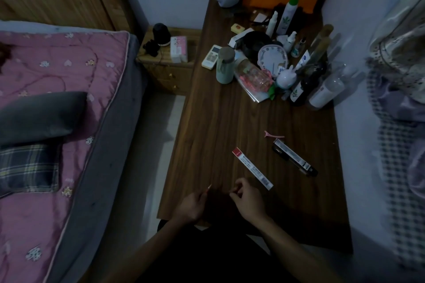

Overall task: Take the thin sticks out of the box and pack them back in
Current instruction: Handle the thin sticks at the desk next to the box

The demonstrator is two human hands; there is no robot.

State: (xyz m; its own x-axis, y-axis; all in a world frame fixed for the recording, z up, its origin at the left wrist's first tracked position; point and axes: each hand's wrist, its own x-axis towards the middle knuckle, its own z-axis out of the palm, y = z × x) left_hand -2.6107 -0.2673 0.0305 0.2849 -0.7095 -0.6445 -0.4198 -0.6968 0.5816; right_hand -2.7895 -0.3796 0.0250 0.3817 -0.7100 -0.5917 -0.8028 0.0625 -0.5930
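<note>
A long narrow white box (252, 168) with a red end lies slantwise on the dark wooden table (218, 126), just beyond my right hand. My left hand (192, 205) is closed around a thin stick (208, 188) whose pale tip pokes up past the fingers. My right hand (247, 200) is curled near the table's front edge, its fingertips pinched on something thin; the dim light hides what it is. The two hands are a short gap apart.
A second slim box with a dark pen-like item (295, 159) and a pink hair clip (273, 135) lie right of the white box. Bottles, a remote and jars (271, 62) crowd the far end. A bed (57, 110) lies left, a bedside cabinet (167, 62) beyond.
</note>
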